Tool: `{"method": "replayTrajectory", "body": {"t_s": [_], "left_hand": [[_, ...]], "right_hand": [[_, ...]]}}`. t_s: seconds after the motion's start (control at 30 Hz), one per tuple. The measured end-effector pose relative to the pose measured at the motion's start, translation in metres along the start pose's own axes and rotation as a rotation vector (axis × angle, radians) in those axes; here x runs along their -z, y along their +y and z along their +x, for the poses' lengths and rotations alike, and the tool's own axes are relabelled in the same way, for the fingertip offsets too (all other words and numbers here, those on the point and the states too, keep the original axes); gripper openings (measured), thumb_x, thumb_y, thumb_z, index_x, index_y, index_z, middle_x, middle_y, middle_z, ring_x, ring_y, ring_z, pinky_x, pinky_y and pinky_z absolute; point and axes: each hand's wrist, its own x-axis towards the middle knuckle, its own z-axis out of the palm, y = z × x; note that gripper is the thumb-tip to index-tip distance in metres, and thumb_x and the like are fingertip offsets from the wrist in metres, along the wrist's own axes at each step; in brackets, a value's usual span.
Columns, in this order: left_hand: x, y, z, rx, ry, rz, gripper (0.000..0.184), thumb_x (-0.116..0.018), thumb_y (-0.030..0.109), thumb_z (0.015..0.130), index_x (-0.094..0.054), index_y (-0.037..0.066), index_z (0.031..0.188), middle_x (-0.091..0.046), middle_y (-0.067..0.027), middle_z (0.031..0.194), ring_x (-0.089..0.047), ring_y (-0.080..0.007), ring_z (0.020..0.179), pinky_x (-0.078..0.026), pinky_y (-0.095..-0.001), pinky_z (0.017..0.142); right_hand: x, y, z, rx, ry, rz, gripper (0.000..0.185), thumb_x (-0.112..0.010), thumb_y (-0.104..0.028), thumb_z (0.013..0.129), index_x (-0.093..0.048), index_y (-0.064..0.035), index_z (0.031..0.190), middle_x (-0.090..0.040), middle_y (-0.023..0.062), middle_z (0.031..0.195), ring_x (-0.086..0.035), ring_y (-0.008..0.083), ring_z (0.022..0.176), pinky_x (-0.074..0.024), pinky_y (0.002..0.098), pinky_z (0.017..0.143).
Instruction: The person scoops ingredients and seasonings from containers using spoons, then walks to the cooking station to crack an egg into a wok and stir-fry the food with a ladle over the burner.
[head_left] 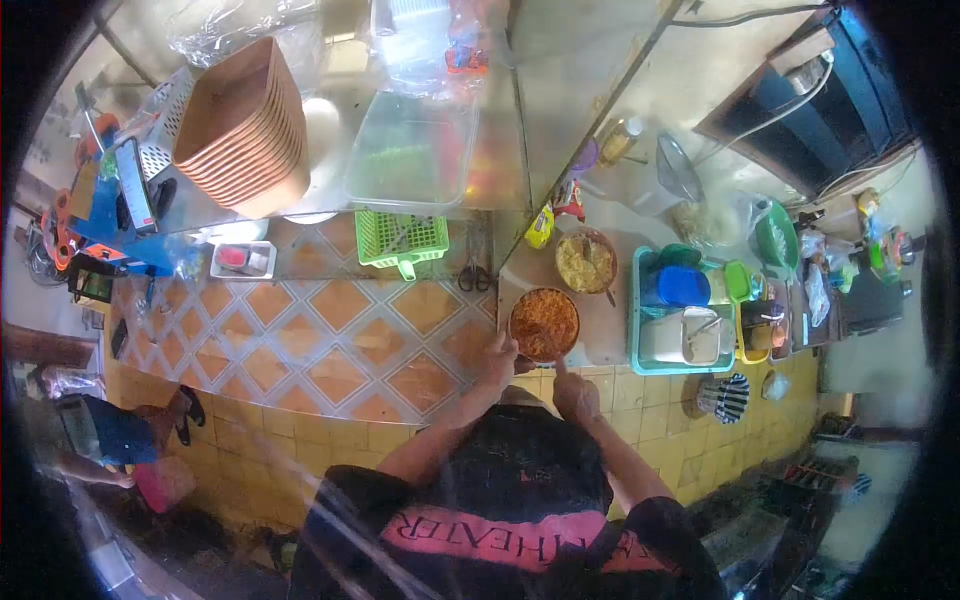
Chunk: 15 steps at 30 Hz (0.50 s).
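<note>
Close in front of my body, a round bowl of orange-red food [544, 324] sits at the counter's near edge. My left hand [503, 358] is closed on the bowl's left rim. My right hand [576, 394] is closed around the handle of a utensil that reaches into the food; its head is hidden there, so its kind does not show. Just behind stands a pan of yellowish food [586, 263] with a utensil lying in it. Small yellow and red packets [541, 228] lie beside that pan.
To the right, a turquoise basket [637, 310] holds tubs and containers. On the left are a green basket [402, 240], scissors [474, 277] and a white tray [243, 261]. Stacked brown boxes [245, 135] stand on a raised glass shelf. Another person [110, 430] is at far left.
</note>
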Motion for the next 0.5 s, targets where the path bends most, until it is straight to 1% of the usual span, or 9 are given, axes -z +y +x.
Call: {"method": "replayTrajectory", "body": {"t_s": [0.07, 0.1, 0.13, 0.2, 0.23, 0.27, 0.33, 0.43, 0.5], "left_hand": [[-0.005, 0.009, -0.004, 0.076, 0.01, 0.032, 0.053, -0.043, 0.029, 0.093, -0.021, 0.013, 0.139, -0.061, -0.0122, 0.088, -0.063, -0.0194, 0.064, -0.053, -0.0294, 0.058], [-0.005, 0.011, -0.005, 0.079, 0.008, 0.033, 0.053, -0.043, 0.029, 0.093, -0.021, 0.013, 0.139, -0.061, -0.0122, 0.088, -0.063, -0.0194, 0.064, -0.053, -0.0294, 0.058], [-0.004, 0.009, -0.003, 0.066, 0.009, 0.045, 0.053, -0.044, 0.029, 0.093, -0.022, 0.013, 0.138, -0.06, -0.0123, 0.09, -0.063, -0.0195, 0.065, -0.053, -0.0294, 0.058], [-0.002, 0.007, -0.001, 0.052, 0.009, 0.059, 0.053, -0.044, 0.03, 0.093, -0.023, 0.012, 0.138, -0.06, -0.0123, 0.093, -0.063, -0.0197, 0.065, -0.053, -0.0294, 0.058], [-0.003, 0.006, 0.0, 0.004, 0.017, 0.089, 0.052, -0.044, 0.029, 0.093, -0.024, 0.011, 0.137, -0.059, -0.0123, 0.093, -0.063, -0.0201, 0.065, -0.053, -0.0295, 0.058], [-0.001, 0.003, 0.002, -0.047, 0.027, 0.116, 0.051, -0.044, 0.029, 0.093, -0.025, 0.011, 0.136, -0.059, -0.0124, 0.094, -0.063, -0.0205, 0.065, -0.054, -0.0296, 0.058], [0.005, -0.003, 0.007, -0.049, 0.012, 0.135, 0.05, -0.044, 0.028, 0.093, -0.025, 0.011, 0.136, -0.059, -0.0124, 0.093, -0.063, -0.0208, 0.065, -0.054, -0.0298, 0.059], [0.008, -0.008, 0.012, -0.067, -0.01, 0.13, 0.05, -0.043, 0.027, 0.093, -0.025, 0.01, 0.136, -0.059, -0.0126, 0.092, -0.063, -0.0212, 0.065, -0.054, -0.03, 0.059], [0.004, -0.001, 0.006, -0.073, -0.02, 0.114, 0.049, -0.043, 0.027, 0.093, -0.025, 0.01, 0.136, -0.059, -0.0127, 0.092, -0.063, -0.0213, 0.065, -0.054, -0.03, 0.059]], "right_hand": [[0.021, 0.003, 0.013, -0.004, 0.16, 0.016, 0.049, -0.046, -0.01, 0.079, -0.04, 0.0003, 0.126, -0.058, 0.0136, 0.059, -0.058, 0.0287, 0.049, -0.0454, 0.041, 0.043], [0.017, 0.01, 0.021, 0.053, 0.284, 0.019, 0.046, -0.047, -0.008, 0.078, -0.043, 0.0004, 0.124, -0.056, 0.0114, 0.056, -0.056, 0.0264, 0.047, -0.0446, 0.0392, 0.041], [0.011, 0.012, 0.025, 0.05, 0.284, 0.018, 0.046, -0.047, -0.008, 0.078, -0.043, 0.0004, 0.124, -0.056, 0.0114, 0.056, -0.056, 0.0264, 0.047, -0.0446, 0.0392, 0.041], [-0.001, 0.013, 0.031, -0.029, 0.17, -0.032, 0.054, -0.049, -0.009, 0.077, -0.038, -0.0059, 0.13, -0.058, 0.0139, 0.064, -0.058, 0.0304, 0.054, -0.0463, 0.042, 0.046], [-0.007, 0.008, 0.024, 0.085, 0.254, -0.139, 0.046, -0.047, -0.009, 0.079, -0.044, -0.0022, 0.124, -0.055, 0.0107, 0.057, -0.055, 0.0244, 0.045, -0.0438, 0.0361, 0.039], [-0.007, 0.003, 0.016, 0.145, 0.221, -0.068, 0.047, -0.047, -0.01, 0.079, -0.043, -0.0029, 0.125, -0.056, 0.0099, 0.057, -0.055, 0.0241, 0.045, -0.0436, 0.0364, 0.039], [-0.005, -0.012, 0.004, 0.06, 0.053, -0.075, 0.048, -0.047, -0.011, 0.08, -0.042, -0.0037, 0.126, -0.055, 0.0096, 0.057, -0.056, 0.0248, 0.047, -0.0439, 0.0382, 0.041], [-0.012, 0.009, 0.008, 0.071, 0.133, -0.035, 0.05, -0.048, -0.01, 0.08, -0.039, -0.0043, 0.128, -0.055, 0.0112, 0.057, -0.056, 0.0271, 0.048, -0.0438, 0.0404, 0.043], [0.009, 0.013, 0.019, 0.037, 0.191, -0.032, 0.051, -0.048, -0.009, 0.079, -0.038, -0.0043, 0.129, -0.055, 0.0118, 0.057, -0.056, 0.0276, 0.048, -0.0439, 0.0407, 0.043]]}}
